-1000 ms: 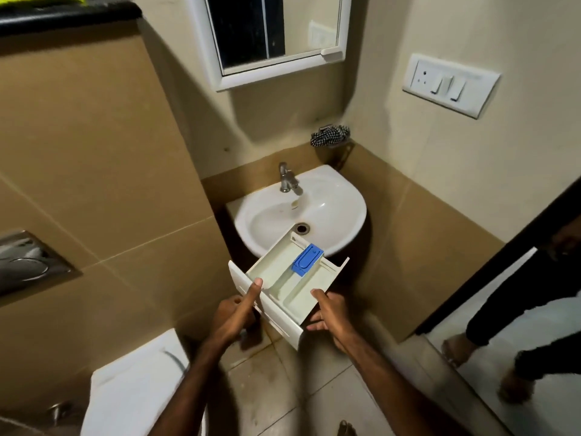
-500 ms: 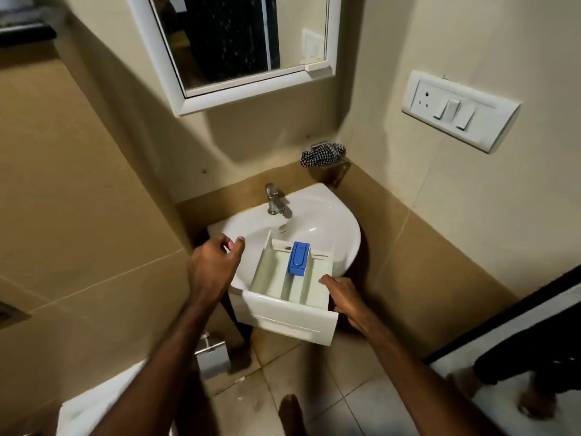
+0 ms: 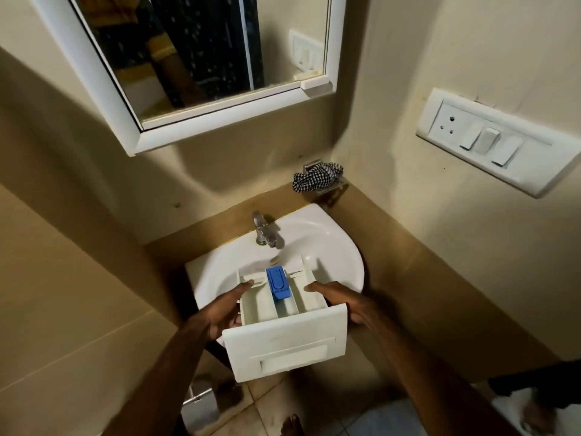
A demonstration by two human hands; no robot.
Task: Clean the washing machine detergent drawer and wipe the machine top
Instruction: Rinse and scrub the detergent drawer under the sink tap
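Both hands, left [image 3: 220,313] and right [image 3: 342,302], grip detergent drawer [image 3: 286,344] sides over sink [image 3: 339,247]

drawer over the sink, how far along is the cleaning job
Done: the detergent drawer is out of the machine and held over the sink. In hand: the left hand and right hand hold its sides, blue insert in place. Left: the tap shows no water running, so rinsing hasn't begun; the washing machine top is out of view, its wiping presumably pending.
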